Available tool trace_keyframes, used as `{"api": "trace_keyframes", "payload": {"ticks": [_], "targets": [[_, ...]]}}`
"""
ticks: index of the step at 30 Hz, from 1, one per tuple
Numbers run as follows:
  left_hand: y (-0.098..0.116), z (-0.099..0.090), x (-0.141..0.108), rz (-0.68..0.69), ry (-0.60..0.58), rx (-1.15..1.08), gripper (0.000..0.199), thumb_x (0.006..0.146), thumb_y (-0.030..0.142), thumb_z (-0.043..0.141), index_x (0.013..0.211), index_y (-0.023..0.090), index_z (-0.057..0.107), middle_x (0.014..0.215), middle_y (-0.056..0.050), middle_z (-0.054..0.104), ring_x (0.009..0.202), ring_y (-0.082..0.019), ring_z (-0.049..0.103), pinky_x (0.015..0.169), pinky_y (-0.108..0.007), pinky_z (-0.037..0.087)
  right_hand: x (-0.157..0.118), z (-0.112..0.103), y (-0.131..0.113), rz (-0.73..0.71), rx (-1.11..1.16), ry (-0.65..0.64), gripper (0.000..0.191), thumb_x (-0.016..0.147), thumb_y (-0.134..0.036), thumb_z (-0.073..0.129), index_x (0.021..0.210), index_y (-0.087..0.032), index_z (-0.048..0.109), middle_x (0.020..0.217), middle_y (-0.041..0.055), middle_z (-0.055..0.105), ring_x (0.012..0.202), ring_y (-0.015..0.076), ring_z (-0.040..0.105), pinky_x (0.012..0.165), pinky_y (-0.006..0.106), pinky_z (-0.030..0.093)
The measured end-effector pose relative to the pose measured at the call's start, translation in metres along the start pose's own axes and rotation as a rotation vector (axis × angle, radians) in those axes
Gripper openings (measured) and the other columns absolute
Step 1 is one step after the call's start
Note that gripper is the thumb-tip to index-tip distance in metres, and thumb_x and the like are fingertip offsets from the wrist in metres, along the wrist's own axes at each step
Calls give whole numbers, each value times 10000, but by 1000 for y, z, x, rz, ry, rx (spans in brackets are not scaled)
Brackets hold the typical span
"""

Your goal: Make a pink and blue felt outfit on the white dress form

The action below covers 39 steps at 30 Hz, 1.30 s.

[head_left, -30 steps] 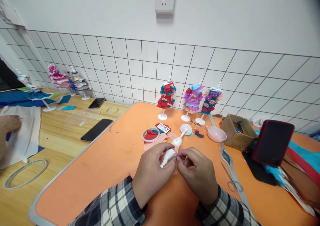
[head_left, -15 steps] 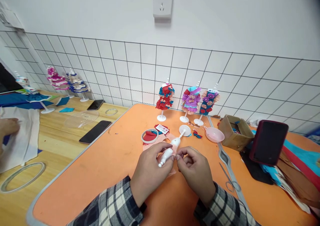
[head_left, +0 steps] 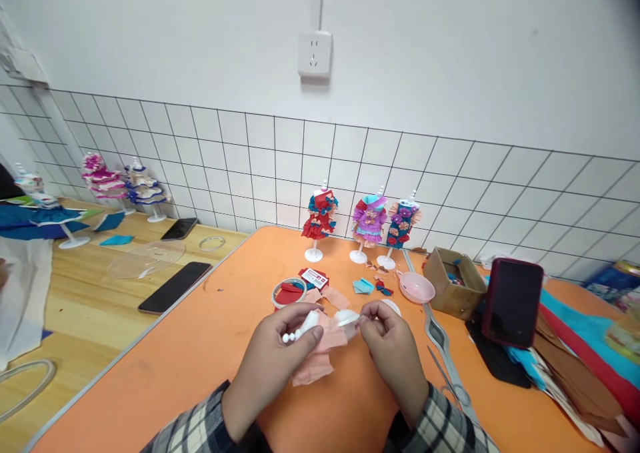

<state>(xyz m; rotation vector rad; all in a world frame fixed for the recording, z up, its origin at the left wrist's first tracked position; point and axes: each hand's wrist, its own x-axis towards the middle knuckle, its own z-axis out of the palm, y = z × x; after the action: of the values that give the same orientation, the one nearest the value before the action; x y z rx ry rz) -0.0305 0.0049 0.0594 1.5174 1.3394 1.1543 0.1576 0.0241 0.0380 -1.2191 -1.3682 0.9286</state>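
Mannequin (head_left: 346,317), pink sheet (head_left: 331,334) about its middle, lay aslant over table (head_left: 200,359); L hand (head_left: 273,346) pinched its upper torso, R hand (head_left: 395,346) its stem, apparently. Step: prob. fitting sheet; next called for steady L grip.

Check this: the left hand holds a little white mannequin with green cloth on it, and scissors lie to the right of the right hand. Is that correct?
Not quite: the cloth on the mannequin is peach pink, not green, as the head view shows. The left hand does hold it, and scissors do lie right of the right hand.
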Motion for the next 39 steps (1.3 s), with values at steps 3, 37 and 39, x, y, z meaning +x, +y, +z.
{"api": "trace_keyframes", "payload": {"ticks": [3, 37, 39], "targets": [[-8, -19, 4, -67, -5, -90, 369, 729, 414, 701, 997, 160, 703, 890, -59, 716, 796, -225, 626, 706, -280, 467, 5, -8, 4, 23, -10, 34, 144, 754, -329, 544, 736, -192, 502, 468, -106, 338, 378, 63, 275, 351, 171, 221], [-18, -59, 1, -255, -253, -339, 402, 771, 462, 699, 1025, 150, 695, 890, -57, 706, 805, -217, 617, 697, -266, 431, 117, -168, -12, 84, -1616, 278, 269, 872, -266, 445, 965, -191, 687, 871, 127, 681, 770, 276, 656, 551, 322, 380], [-18, -59, 2, -256, -254, -337, 394, 769, 463, 699, 1003, 146, 698, 890, -58, 706, 804, -216, 618, 699, -266, 431, 114, -168, -10, 20, -1627, 260, 298, 870, -200, 420, 1019, -199, 679, 934, 126, 674, 749, 254, 657, 547, 313, 383]]}}
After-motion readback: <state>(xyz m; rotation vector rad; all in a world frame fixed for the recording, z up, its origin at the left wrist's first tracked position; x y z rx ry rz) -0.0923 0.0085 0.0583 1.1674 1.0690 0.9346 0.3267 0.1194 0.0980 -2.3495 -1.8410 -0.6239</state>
